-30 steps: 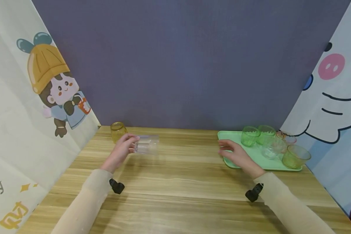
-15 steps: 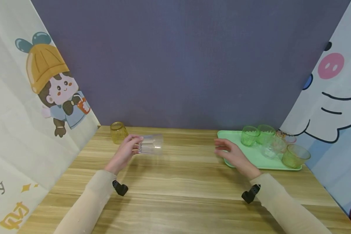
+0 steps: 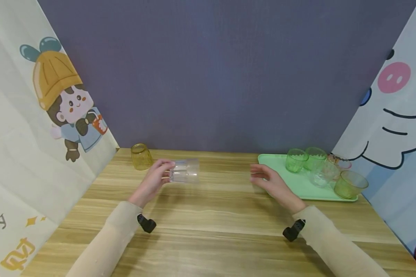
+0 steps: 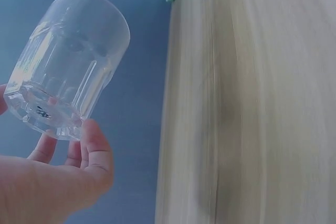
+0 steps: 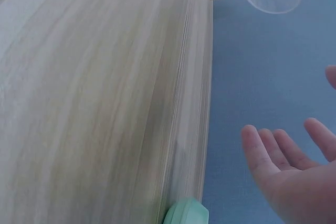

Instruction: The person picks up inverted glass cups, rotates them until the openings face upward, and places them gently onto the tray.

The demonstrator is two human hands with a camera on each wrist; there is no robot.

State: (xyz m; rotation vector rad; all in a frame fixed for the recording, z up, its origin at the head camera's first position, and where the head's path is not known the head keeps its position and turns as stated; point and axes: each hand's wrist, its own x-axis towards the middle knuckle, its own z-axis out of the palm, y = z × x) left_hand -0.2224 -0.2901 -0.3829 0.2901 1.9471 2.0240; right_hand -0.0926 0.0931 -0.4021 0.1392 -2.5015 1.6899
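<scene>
- Clear plastic or glass, the tumbler (image 3: 183, 170) is held on its side above the table (image 3: 208, 215), toward the far left corner; our left hand (image 3: 156, 177) pinches only its thick base with the fingertips (image 4: 97, 150).
- Our right hand (image 3: 268, 181) is relaxed and spread, palm turned inward, and holds nothing; it hovers just beside the near left corner of the green tray (image 3: 299, 184), well apart from the tumbler.
- We judge the grip as weak: the wall is smooth and the fingers are around the base only, so the tumbler could slip out, fall on the wood and roll toward the table's edge.
- If we swing the left hand back carelessly, the tumbler may knock the yellow cup (image 3: 141, 156) that stands mouth down at the far left corner.
- On the tray, two green cups (image 3: 296, 160), a clear bowl (image 3: 319, 177) and an olive cup (image 3: 349, 184) stand close together; putting another piece there could push one over the far right edge.
- A handover in the air between both hands may fail if the right hand closes too late.
</scene>
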